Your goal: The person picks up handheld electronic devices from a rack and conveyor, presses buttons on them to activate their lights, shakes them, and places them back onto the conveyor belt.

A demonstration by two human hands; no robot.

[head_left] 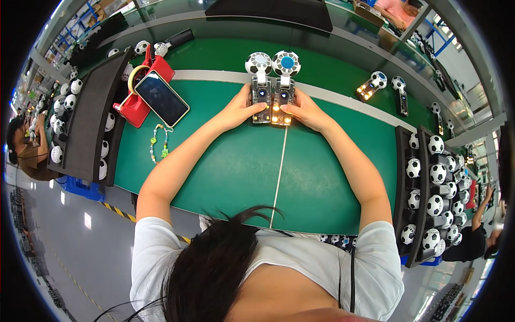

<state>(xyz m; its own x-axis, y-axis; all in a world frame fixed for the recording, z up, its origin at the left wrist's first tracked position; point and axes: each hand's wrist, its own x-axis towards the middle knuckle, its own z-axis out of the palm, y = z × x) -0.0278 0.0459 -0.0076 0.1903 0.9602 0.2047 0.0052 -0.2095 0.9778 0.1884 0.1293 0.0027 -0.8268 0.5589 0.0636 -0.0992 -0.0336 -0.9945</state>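
Two handheld devices with round black-and-white soccer-ball heads stand side by side near the middle of the green table. My left hand [239,110] is closed around the left device [261,95], thumb across the front of its dark see-through body. My right hand [307,110] grips the right device [282,96], which has a blue disc in its head and warm yellow lights glowing in its body. The left one has a pale disc and looks much dimmer. Their bodies touch or nearly touch.
A phone [162,98] leans by a red tape dispenser [134,110] at left, with a beaded strap [153,142] nearby. Dark racks of soccer-ball pieces flank the table, left [91,115] and right [422,214]. Beyond the pale strip lie a lit device [370,87] and an unlit one [401,99].
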